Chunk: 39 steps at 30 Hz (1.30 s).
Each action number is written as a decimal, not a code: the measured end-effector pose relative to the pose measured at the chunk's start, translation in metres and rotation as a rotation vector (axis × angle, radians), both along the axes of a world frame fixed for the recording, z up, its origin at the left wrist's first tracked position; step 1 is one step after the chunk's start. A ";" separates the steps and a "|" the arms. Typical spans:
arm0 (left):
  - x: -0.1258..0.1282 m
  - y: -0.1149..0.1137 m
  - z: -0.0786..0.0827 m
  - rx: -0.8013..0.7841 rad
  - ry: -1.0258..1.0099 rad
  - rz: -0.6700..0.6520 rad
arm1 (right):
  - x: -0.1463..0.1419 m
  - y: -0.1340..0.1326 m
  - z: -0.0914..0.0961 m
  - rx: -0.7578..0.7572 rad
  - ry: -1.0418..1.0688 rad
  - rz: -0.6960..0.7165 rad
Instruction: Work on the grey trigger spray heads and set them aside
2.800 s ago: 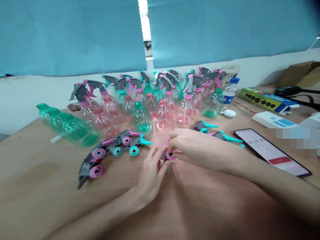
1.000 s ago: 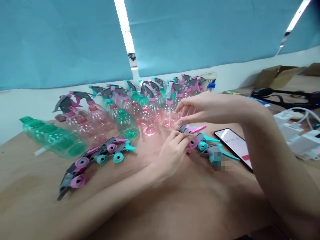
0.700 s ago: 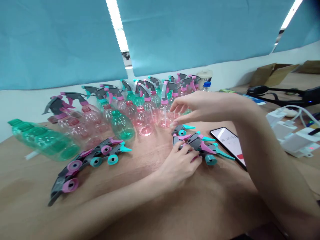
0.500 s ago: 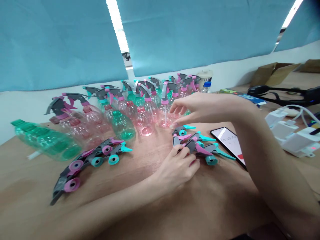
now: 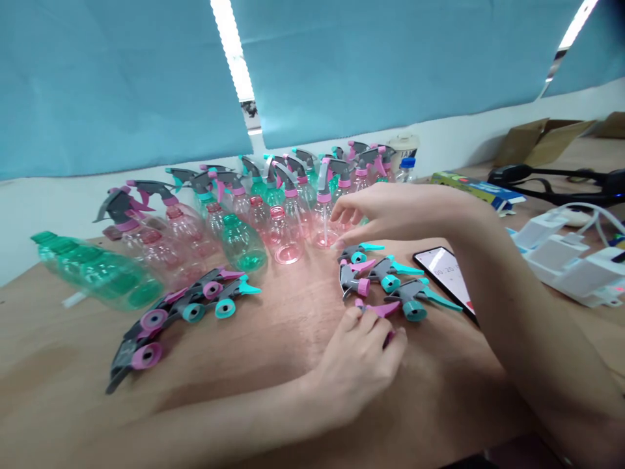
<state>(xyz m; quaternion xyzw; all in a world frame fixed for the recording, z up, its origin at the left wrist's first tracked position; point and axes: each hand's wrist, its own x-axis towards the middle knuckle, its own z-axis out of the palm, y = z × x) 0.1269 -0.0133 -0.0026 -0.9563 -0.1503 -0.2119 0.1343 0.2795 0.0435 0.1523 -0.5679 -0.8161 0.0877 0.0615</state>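
My left hand is low over the table, its fingers closed round a grey spray trigger head with a pink lever. Its collar is mostly covered by the fingers. My right hand reaches across farther back, thumb and bent fingers apart, with nothing seen between them. Beside its fingertips stands a pink spray bottle with a trigger head on top. Several loose trigger heads, such as a grey one with a turquoise collar, lie between my hands and a phone.
A phone lies under my right forearm. A green bottle without a head stands before rows of headed bottles. Several green bottles and trigger heads lie left. White plugs and a carton are right.
My left hand has drawn slightly toward me and to the right with the pink-lever trigger head, baring another head behind it. My right hand has hardly moved.
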 end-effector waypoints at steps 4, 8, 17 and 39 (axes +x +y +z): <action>0.014 0.018 -0.001 -0.061 0.024 0.070 | 0.000 0.001 -0.002 0.007 0.029 0.015; 0.015 0.024 0.000 -0.149 0.016 0.046 | -0.002 0.003 -0.007 -0.005 0.017 0.033; -0.085 0.019 0.023 -0.328 -0.074 0.092 | -0.034 0.013 -0.037 -0.073 0.003 0.249; -0.302 -0.006 0.035 -0.329 0.067 0.777 | -0.209 0.014 -0.130 0.329 0.155 0.596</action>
